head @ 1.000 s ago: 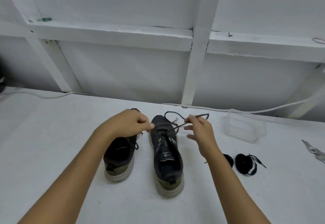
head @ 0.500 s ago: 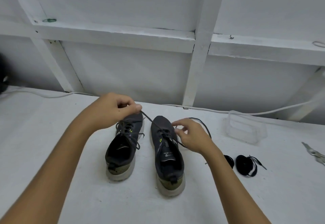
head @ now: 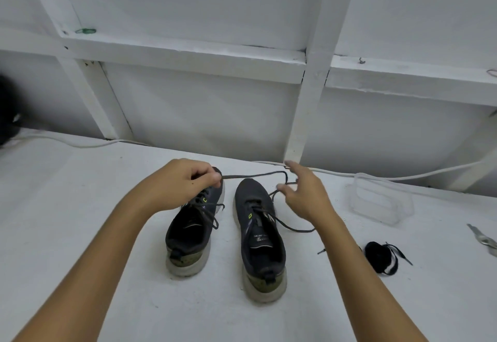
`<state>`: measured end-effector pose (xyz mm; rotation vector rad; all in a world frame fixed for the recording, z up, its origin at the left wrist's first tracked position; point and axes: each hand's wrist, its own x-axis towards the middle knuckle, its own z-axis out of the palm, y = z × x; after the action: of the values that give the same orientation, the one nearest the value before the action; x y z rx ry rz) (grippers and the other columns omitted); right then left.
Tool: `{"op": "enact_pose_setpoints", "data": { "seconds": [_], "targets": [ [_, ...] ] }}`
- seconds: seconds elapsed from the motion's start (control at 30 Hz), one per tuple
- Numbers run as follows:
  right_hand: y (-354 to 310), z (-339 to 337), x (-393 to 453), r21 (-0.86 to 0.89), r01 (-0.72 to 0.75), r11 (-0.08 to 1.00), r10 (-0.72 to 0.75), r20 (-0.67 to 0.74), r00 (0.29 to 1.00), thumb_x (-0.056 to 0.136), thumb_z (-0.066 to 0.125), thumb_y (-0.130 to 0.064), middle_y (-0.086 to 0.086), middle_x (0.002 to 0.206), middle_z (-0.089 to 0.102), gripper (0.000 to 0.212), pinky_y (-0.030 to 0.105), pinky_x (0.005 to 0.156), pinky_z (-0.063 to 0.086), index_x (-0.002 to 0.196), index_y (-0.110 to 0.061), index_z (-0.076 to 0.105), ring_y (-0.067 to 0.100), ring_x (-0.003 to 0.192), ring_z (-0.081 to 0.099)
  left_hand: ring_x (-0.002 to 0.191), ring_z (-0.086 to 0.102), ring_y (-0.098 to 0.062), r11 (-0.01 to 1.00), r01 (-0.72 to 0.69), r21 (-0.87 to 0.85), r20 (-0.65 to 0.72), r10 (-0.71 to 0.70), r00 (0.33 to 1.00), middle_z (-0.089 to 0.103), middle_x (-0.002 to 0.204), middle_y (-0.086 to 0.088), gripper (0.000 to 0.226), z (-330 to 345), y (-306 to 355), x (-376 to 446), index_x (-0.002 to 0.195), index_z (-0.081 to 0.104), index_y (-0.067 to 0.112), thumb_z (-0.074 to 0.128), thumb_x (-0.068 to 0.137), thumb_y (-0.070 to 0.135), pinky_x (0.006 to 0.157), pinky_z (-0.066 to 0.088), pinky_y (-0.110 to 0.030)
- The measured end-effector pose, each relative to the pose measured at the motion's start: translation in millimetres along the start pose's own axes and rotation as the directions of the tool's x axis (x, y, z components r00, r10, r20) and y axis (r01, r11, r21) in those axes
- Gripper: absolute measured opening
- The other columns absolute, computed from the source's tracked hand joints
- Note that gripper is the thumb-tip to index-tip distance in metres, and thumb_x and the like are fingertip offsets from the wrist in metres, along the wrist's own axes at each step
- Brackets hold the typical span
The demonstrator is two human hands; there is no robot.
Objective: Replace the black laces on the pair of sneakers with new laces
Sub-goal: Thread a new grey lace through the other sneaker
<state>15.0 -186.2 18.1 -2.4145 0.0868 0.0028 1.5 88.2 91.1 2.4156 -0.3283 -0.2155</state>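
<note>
Dark sneakers (head: 228,234) upright side by side; right shoe's black lace (head: 255,175) untied

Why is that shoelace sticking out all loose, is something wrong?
Nothing is broken. The right sneaker's black lace is untied and stretched sideways because the left hand pinches its end. The left sneaker is laced but sits slightly askew.

I take the right sneaker (head: 259,237) as my landmark on the tabletop (head: 67,207). The left sneaker (head: 195,230) stands just left of it. A coiled lace bundle (head: 379,257) lies to its right, a clear plastic container (head: 380,202) right and farther back, a cable (head: 403,177) behind.
</note>
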Motion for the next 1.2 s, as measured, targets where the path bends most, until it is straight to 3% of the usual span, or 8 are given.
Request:
{"op": "enact_pose_setpoints", "data": {
  "seconds": [0.1,0.2,0.37,0.67,0.9,0.97,1.07,1.2],
  "targets": [
    [-25,1,-14,0.105,0.305,0.946,-0.317,0.130,0.939,0.093,0.071,-0.032,-0.018,0.138,0.057,0.056,0.004,0.097,0.032,0.145,-0.037,0.051,0.001,0.124,0.047,0.054,0.048,-0.011,0.999,-0.036,-0.019,0.020,0.036,0.999,0.057,0.062,0.003,0.025,15,6,6,0.079,0.071,0.034,0.055,0.097,0.042,0.061,0.043,-0.031],
    [-39,12,-12,0.026,0.423,0.906,-0.424,0.068,0.903,0.098,0.061,-0.027,-0.012,0.090,0.074,0.016,0.024,0.078,0.048,0.102,-0.030,0.075,0.010,0.085,0.063,0.055,0.045,-0.010,0.997,-0.071,-0.019,0.059,0.072,0.996,0.052,0.061,-0.001,0.024,24,14,11,0.082,0.071,0.036,0.054,0.097,0.044,0.060,0.042,-0.032],
    [-4,3,9,-0.015,0.087,0.996,-0.088,-0.091,0.992,0.101,0.053,-0.024,-0.011,0.076,0.069,0.023,0.029,0.065,0.043,0.083,-0.034,0.064,0.015,0.080,0.062,0.055,0.049,-0.005,1.000,0.025,-0.004,0.076,-0.025,0.997,0.060,0.064,0.006,0.027,17,-1,4,0.083,0.071,0.035,0.050,0.100,0.041,0.062,0.043,-0.026],
    [17,14,16,-0.002,-0.133,0.991,0.128,-0.263,0.956,0.102,0.050,-0.031,-0.004,0.090,0.073,0.021,0.031,0.067,0.040,0.099,-0.026,0.070,0.024,0.090,0.064,0.075,0.074,-0.011,0.965,0.209,-0.161,0.272,-0.161,0.949,0.075,0.081,0.001,0.018,52,-13,-7,0.099,0.070,0.016,0.052,0.102,0.017,0.069,0.056,-0.023],
    [20,14,11,-0.086,-0.137,0.987,0.088,-0.431,0.898,0.098,0.061,-0.024,0.003,0.119,0.062,0.028,0.033,0.072,0.038,0.125,-0.018,0.058,0.027,0.101,0.060,0.062,0.062,-0.004,0.858,0.233,-0.458,-0.053,-0.288,0.956,0.071,0.077,0.006,0.018,68,-8,5,0.086,0.075,0.026,0.061,0.097,0.031,0.074,0.052,-0.021],
    [19,15,5,-0.024,-0.163,0.986,0.143,-0.362,0.921,0.094,0.068,-0.032,-0.001,0.103,0.065,0.024,0.031,0.069,0.039,0.111,-0.017,0.060,0.022,0.089,0.060,0.062,0.058,-0.002,0.861,0.234,-0.451,-0.180,-0.345,0.921,0.068,0.072,0.011,0.014,80,-9,7,0.088,0.075,0.030,0.064,0.095,0.036,0.066,0.046,-0.018],
    [9,19,-11,0.066,-0.004,0.998,0.005,-0.025,1.000,0.091,0.070,-0.038,-0.012,0.078,0.069,0.015,0.015,0.062,0.040,0.083,-0.026,0.069,0.003,0.076,0.063,0.061,0.061,-0.002,0.769,0.227,-0.598,-0.179,-0.404,0.897,0.070,0.072,0.008,0.010,104,-7,7,0.094,0.074,0.024,0.066,0.094,0.029,0.060,0.049,-0.016],
    [-2,29,-26,-0.021,0.105,0.994,-0.096,0.267,0.959,0.089,0.066,-0.028,-0.015,0.077,0.068,0.012,0.014,0.064,0.042,0.086,-0.033,0.076,0.000,0.073,0.060,0.084,0.073,-0.013,0.643,0.212,-0.736,-0.163,-0.472,0.867,0.074,0.088,-0.006,0.013,132,-5,5,0.102,0.072,0.011,0.065,0.093,0.005,0.074,0.057,-0.019]
  ]
}}
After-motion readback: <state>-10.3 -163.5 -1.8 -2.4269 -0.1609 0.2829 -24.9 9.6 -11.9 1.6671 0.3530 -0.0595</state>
